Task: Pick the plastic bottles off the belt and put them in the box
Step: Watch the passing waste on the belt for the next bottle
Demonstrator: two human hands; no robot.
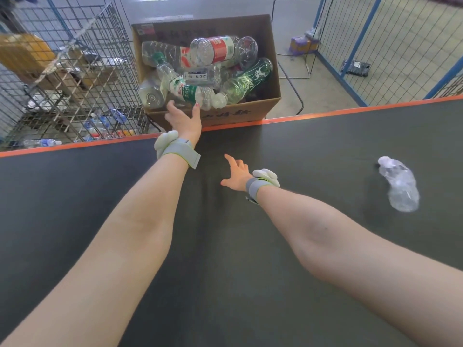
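A cardboard box (271,71) stands beyond the belt's far edge, heaped with several plastic bottles. My left hand (184,118) reaches over the orange edge to the box's near rim, fingers spread, just under a clear bottle with a green label (190,92); it holds nothing. My right hand (236,175) hovers over the dark belt (100,196) with fingers spread and relaxed, holding nothing. A crushed clear bottle (399,187) lies on the belt at the right, well apart from both hands.
The belt's orange edge (325,113) runs across the far side. A wire cage (62,71) with boxes and loose bottles stands at the left behind it. Blue wire fencing (388,46) stands at the right over a concrete floor.
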